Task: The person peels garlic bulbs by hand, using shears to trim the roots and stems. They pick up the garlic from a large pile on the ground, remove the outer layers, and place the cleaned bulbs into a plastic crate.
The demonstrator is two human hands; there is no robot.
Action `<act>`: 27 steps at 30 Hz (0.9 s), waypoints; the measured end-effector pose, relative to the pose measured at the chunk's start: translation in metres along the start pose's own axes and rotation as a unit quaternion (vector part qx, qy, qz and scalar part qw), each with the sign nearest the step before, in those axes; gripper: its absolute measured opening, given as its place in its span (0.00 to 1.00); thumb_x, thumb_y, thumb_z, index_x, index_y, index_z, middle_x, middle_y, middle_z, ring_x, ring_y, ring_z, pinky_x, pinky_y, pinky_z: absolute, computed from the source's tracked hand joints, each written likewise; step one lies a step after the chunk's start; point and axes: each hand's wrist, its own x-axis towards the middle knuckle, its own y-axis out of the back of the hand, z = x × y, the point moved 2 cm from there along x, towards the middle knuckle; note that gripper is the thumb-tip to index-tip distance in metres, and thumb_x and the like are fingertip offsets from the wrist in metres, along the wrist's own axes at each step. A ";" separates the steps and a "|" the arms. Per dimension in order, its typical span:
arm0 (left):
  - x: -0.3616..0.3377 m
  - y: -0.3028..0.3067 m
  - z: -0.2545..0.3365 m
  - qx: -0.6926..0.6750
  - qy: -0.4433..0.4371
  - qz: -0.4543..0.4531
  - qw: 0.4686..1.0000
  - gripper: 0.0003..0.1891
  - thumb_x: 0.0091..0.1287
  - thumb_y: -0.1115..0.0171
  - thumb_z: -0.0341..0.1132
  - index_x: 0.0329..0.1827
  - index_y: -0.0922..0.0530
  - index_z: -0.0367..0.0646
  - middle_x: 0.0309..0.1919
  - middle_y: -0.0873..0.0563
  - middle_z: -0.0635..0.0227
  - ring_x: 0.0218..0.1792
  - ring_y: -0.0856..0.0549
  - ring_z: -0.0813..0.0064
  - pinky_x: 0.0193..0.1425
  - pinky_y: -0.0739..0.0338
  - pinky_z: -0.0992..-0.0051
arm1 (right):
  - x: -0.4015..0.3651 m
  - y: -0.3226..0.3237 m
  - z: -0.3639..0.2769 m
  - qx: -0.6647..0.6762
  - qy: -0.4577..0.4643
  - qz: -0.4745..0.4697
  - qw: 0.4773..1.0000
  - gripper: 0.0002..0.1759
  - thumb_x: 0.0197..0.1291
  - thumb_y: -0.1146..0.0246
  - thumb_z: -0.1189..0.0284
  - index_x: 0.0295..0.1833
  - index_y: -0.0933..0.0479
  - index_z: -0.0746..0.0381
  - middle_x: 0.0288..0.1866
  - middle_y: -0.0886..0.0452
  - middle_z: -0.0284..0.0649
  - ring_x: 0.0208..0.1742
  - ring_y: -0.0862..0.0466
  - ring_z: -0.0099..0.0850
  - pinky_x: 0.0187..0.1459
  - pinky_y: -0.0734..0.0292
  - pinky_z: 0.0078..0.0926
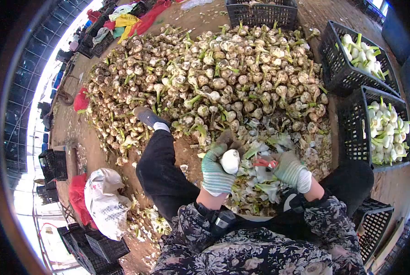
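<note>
In my gloved left hand (215, 173) is a clean white garlic bulb (230, 161), with the fingers wrapped round its side. My right hand (288, 170), also in a striped glove and a little blurred, is closed on a small red-handled tool (265, 163); its working end is hard to see. The two hands are apart, above a litter of peeled garlic skins and leaves (264, 190) between my legs. Right in front of them rises a large heap of unpeeled garlic bulbs (214, 82) with cut stems.
Two black crates of peeled garlic, one farther (335, 68) and one nearer (351, 133), stand on the right. Another black crate (262, 14) is behind the heap. On the left lie a white sack (105, 199), red netting (78, 199) and stacked black crates (88, 247).
</note>
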 end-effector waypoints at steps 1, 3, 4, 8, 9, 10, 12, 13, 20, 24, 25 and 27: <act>-0.001 -0.004 0.000 0.015 -0.012 0.032 0.999 0.20 0.56 0.51 0.28 0.54 0.30 0.38 0.45 0.22 0.60 0.43 0.21 0.65 0.49 0.24 0.67 | -0.004 0.000 -0.002 -0.153 -0.062 -0.104 0.981 0.13 0.53 0.42 0.78 0.46 0.26 0.65 0.42 0.20 0.38 0.40 0.20 0.34 0.40 0.23 0.27; 0.002 -0.002 -0.006 0.086 -0.045 0.074 0.993 0.23 0.54 0.51 0.27 0.57 0.32 0.38 0.48 0.24 0.57 0.47 0.22 0.63 0.52 0.26 0.64 | -0.008 -0.009 -0.011 0.052 0.003 -0.058 0.997 0.17 0.53 0.41 0.76 0.50 0.28 0.62 0.44 0.21 0.40 0.44 0.21 0.33 0.44 0.26 0.27; 0.001 -0.001 -0.012 0.102 -0.036 0.049 0.993 0.24 0.54 0.52 0.27 0.57 0.32 0.38 0.48 0.23 0.58 0.47 0.22 0.63 0.52 0.25 0.65 | -0.012 -0.015 -0.016 0.256 0.077 -0.012 0.964 0.21 0.53 0.39 0.73 0.54 0.30 0.60 0.47 0.23 0.42 0.47 0.23 0.32 0.49 0.28 0.27; -0.004 -0.013 -0.016 0.162 0.091 0.044 0.982 0.27 0.52 0.55 0.25 0.59 0.35 0.35 0.47 0.23 0.52 0.42 0.19 0.61 0.44 0.20 0.66 | -0.016 -0.002 -0.034 0.252 0.242 -0.020 0.937 0.28 0.45 0.40 0.81 0.57 0.30 0.58 0.51 0.25 0.44 0.53 0.26 0.33 0.54 0.32 0.27; 0.000 -0.009 -0.016 0.182 0.109 0.067 0.975 0.27 0.51 0.56 0.25 0.59 0.36 0.34 0.46 0.23 0.51 0.41 0.19 0.60 0.44 0.20 0.63 | -0.017 0.000 -0.032 0.253 0.244 -0.023 0.936 0.28 0.45 0.40 0.81 0.57 0.30 0.58 0.51 0.25 0.44 0.53 0.26 0.33 0.54 0.32 0.27; 0.003 0.002 -0.017 0.183 0.106 0.070 0.975 0.27 0.51 0.56 0.25 0.59 0.36 0.34 0.46 0.23 0.51 0.41 0.19 0.60 0.44 0.20 0.63 | -0.018 0.001 -0.031 0.217 0.251 -0.017 0.943 0.28 0.44 0.40 0.82 0.56 0.29 0.58 0.49 0.24 0.44 0.51 0.24 0.34 0.53 0.31 0.27; 0.006 0.008 -0.021 0.147 0.170 0.024 0.974 0.26 0.51 0.56 0.27 0.58 0.34 0.33 0.46 0.23 0.49 0.41 0.19 0.58 0.43 0.20 0.60 | -0.021 0.003 -0.035 0.211 0.274 0.014 0.938 0.21 0.43 0.39 0.82 0.47 0.25 0.59 0.42 0.22 0.43 0.44 0.22 0.37 0.46 0.28 0.28; 0.004 0.011 -0.022 0.147 0.168 0.024 0.975 0.26 0.51 0.56 0.27 0.58 0.34 0.33 0.46 0.23 0.49 0.41 0.19 0.58 0.43 0.20 0.60 | -0.023 0.001 -0.034 0.211 0.275 0.013 0.938 0.21 0.43 0.39 0.82 0.47 0.25 0.59 0.42 0.22 0.43 0.44 0.22 0.37 0.46 0.28 0.28; 0.002 -0.008 -0.006 0.035 0.085 0.073 0.993 0.21 0.54 0.55 0.30 0.52 0.29 0.34 0.43 0.20 0.53 0.40 0.19 0.58 0.45 0.22 0.60 | -0.055 -0.025 -0.023 -0.129 0.106 -0.231 0.959 0.28 0.48 0.38 0.61 0.55 0.32 0.59 0.37 0.21 0.47 0.38 0.20 0.42 0.39 0.26 0.34; -0.001 -0.023 -0.020 0.098 0.029 -0.024 0.994 0.21 0.59 0.50 0.33 0.55 0.32 0.35 0.44 0.20 0.59 0.43 0.19 0.64 0.50 0.24 0.66 | -0.044 0.004 -0.013 -0.008 0.117 -0.001 0.993 0.38 0.49 0.37 0.65 0.65 0.45 0.61 0.47 0.23 0.51 0.41 0.20 0.40 0.39 0.26 0.31; -0.004 -0.026 -0.024 0.115 0.041 -0.016 0.992 0.21 0.60 0.50 0.34 0.57 0.32 0.35 0.46 0.21 0.59 0.44 0.20 0.66 0.52 0.24 0.68 | -0.039 -0.006 -0.006 0.071 0.215 0.065 0.972 0.39 0.48 0.36 0.68 0.66 0.46 0.59 0.49 0.23 0.47 0.39 0.20 0.38 0.35 0.25 0.27; -0.005 -0.029 -0.042 0.165 0.058 0.018 0.984 0.28 0.65 0.51 0.51 0.62 0.37 0.41 0.52 0.25 0.62 0.46 0.23 0.75 0.42 0.22 0.75 | -0.038 -0.005 -0.018 0.251 0.155 0.017 0.955 0.35 0.49 0.38 0.70 0.64 0.43 0.59 0.50 0.24 0.44 0.40 0.20 0.34 0.36 0.25 0.25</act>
